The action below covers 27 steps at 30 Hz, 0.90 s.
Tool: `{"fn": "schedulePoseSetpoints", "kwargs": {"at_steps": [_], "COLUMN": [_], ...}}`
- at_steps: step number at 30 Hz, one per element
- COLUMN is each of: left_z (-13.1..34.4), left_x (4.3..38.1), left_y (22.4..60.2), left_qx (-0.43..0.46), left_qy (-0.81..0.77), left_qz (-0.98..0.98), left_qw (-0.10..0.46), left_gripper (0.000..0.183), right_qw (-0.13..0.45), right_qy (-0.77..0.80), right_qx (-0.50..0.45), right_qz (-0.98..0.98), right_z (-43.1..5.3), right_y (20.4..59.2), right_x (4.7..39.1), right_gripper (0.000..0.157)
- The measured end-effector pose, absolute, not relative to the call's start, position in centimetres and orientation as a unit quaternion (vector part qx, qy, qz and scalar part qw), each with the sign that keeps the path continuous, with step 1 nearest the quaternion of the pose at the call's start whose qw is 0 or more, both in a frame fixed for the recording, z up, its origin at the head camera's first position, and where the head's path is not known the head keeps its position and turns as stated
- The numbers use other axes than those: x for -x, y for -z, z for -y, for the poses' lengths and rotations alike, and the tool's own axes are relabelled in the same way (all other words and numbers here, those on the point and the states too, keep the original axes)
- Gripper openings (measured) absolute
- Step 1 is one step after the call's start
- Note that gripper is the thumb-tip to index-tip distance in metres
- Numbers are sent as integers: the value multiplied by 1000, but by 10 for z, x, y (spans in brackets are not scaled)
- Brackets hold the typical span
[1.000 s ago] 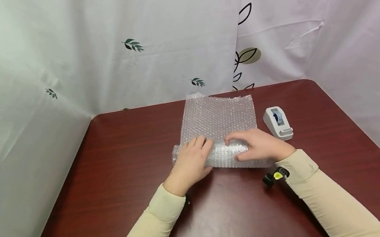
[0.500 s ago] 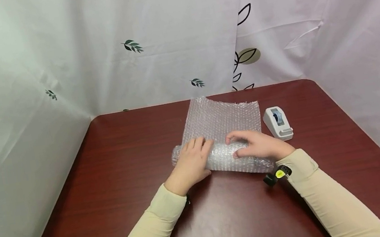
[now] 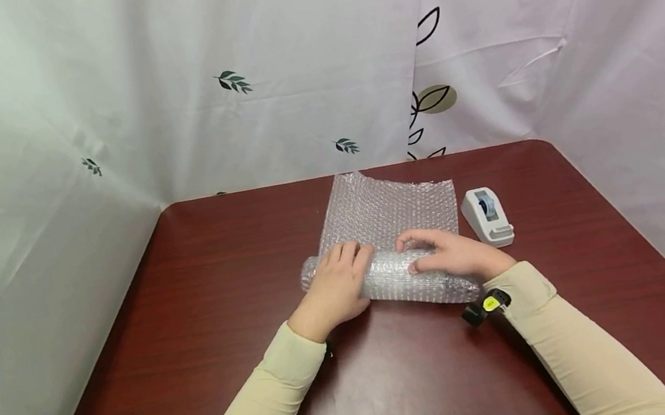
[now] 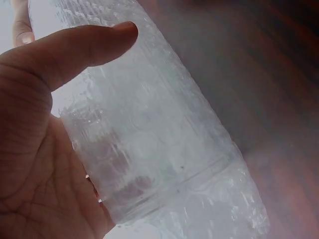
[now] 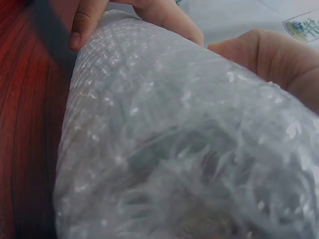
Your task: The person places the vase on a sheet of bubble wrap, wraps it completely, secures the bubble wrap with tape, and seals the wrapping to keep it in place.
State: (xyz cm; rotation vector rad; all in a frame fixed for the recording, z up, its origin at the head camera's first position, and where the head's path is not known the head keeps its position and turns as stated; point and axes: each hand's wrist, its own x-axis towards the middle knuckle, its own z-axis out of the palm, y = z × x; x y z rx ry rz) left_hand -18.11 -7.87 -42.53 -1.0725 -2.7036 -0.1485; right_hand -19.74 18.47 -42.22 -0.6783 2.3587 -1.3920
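A roll of clear bubble wrap [image 3: 396, 281] lies crosswise on the table, its unrolled sheet [image 3: 388, 213] stretching away behind it. My left hand [image 3: 338, 283] grips the roll toward its left end, fingers over the top and thumb on the near side. In the left wrist view that thumb [image 4: 94, 47] lies across the wrap, and a curved line shows through the layers. My right hand [image 3: 454, 253] is bent round the right half of the roll, thumb and index finger apart. The right wrist view has the crumpled end of the roll [image 5: 184, 129] up close; whatever is inside is hidden.
A white tape dispenser [image 3: 489, 219] with a roll of tape stands right of the bubble wrap sheet. The dark red table [image 3: 216, 255] ends at a pale curtain [image 3: 291, 112] with leaf prints. Black wrist camera gear [image 3: 482, 308] hangs below the right cuff.
The roll has turned and thickened slightly, its right end now nearer me. The sheet's far edge has drawn toward me and a little right. Both hands have stayed almost in place.
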Motion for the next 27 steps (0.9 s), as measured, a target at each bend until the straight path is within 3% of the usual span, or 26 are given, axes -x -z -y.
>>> {"fn": "schedulePoseSetpoints", "kwargs": {"at_steps": [8,15,20,27], "left_z": [80,81,82,84], "left_x": [181,180,180,183], "left_y": [425,421,417,415], "left_qx": [370,362,353,343], "left_qy": [51,43,41,68], "left_qz": [922,928,934,937], "left_qw": [101,73,28,-4], "left_gripper": [89,84,84,80], "right_qw": [149,29,-53,-80], "right_qy": [465,335,248,139], "right_qx": [261,306,338,336], "right_qz": [-833,-890,-906,-928], "right_z": [-188,-191,-176,-159], "right_y": [420,399,391,397], "right_x": [198,187,173,163], "right_gripper": [32,62,69,90]}}
